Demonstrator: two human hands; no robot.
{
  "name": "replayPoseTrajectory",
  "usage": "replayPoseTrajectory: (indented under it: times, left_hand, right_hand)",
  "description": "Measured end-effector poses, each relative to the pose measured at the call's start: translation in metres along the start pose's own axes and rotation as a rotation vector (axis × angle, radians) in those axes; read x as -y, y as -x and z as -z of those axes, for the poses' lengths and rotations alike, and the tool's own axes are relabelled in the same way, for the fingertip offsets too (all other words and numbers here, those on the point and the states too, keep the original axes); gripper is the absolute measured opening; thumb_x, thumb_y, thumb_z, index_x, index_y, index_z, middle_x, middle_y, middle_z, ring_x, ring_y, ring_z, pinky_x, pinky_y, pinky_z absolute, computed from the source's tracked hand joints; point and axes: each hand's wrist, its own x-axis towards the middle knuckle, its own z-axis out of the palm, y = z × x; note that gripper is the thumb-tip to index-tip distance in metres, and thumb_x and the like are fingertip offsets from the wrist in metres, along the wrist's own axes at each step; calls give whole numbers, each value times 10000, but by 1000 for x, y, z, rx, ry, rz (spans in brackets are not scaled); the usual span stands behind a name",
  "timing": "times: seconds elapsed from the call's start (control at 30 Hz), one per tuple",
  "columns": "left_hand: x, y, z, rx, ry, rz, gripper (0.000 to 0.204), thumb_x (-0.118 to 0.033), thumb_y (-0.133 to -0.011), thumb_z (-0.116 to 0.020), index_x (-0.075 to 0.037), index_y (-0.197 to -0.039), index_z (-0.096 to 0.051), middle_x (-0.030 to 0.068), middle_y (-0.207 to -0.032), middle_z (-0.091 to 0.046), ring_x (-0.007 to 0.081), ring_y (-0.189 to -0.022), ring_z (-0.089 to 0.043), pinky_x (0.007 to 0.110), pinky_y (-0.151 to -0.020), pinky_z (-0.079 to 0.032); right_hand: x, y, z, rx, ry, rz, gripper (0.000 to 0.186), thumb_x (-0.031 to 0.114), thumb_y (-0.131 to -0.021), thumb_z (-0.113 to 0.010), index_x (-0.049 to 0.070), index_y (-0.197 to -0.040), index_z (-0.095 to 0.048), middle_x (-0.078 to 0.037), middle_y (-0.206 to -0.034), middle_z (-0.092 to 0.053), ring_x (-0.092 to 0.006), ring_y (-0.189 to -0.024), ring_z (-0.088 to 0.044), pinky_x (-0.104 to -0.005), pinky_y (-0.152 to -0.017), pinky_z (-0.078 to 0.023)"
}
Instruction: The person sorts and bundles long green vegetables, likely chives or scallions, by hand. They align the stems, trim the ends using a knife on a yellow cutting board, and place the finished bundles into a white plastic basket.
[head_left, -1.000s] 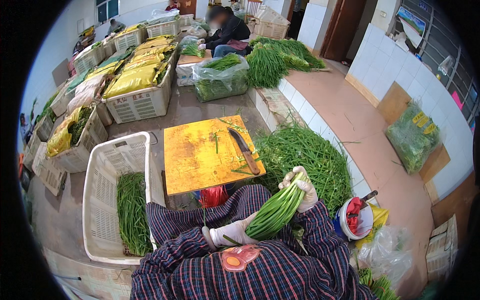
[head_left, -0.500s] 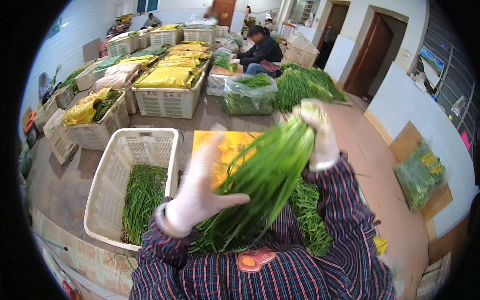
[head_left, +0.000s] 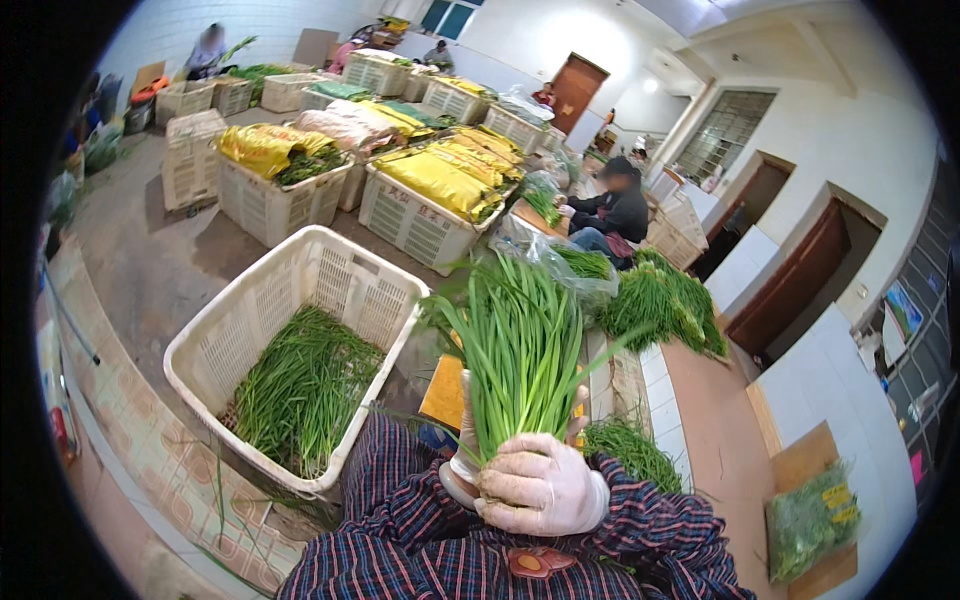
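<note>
A thick bunch of green chives (head_left: 520,350) stands upright in front of my chest, leaf tips up. My right hand (head_left: 545,485), in a whitish glove, is closed round its lower end and hides the stem ends. My left hand (head_left: 464,455), gloved too, cups the bunch from the left and behind; most of its fingers are hidden by leaves. To the left, a white plastic crate (head_left: 400,345) holds loose chives (head_left: 305,395). Behind the bunch, part of a yellow board (head_left: 443,392) shows.
More chives (head_left: 632,448) lie beside my right arm. Ahead, crates (head_left: 410,215) carry greens under yellow bags. A person in black (head_left: 615,212) sits near a large chive heap (head_left: 665,300). At right, a bag of greens (head_left: 812,520) leans against the wall.
The bunch has turned over: its leaves hung down from my raised right hand, and now they point up. My left hand, spread open before, has closed on it. The view has swung.
</note>
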Motion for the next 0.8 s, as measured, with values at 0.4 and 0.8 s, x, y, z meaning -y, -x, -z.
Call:
replayPoseTrajectory:
  times: [0.4,0.8]
  left_hand:
    - [-37,67,165,-617,88,194,426,-330,-900,-460,-41,-1212,-481,159,-1090,-598,280,-900,-616,405,-787,-513]
    - [-18,100,183,-1046,-220,297,349,-240,-855,-544,4,-1104,-547,156,-985,-634,262,-833,-639,407,-744,-534]
  right_hand:
    - [-11,144,-94,90,-263,-316,270,191,-721,-663,132,-973,-582,-16,-1039,-576,-196,-1009,-530,-379,-910,-387]
    - [13,266,-103,-291,-1236,-1878,424,351,-888,-516,47,-1184,-486,-93,-1200,-503,-216,-1079,-500,-357,-917,-391]
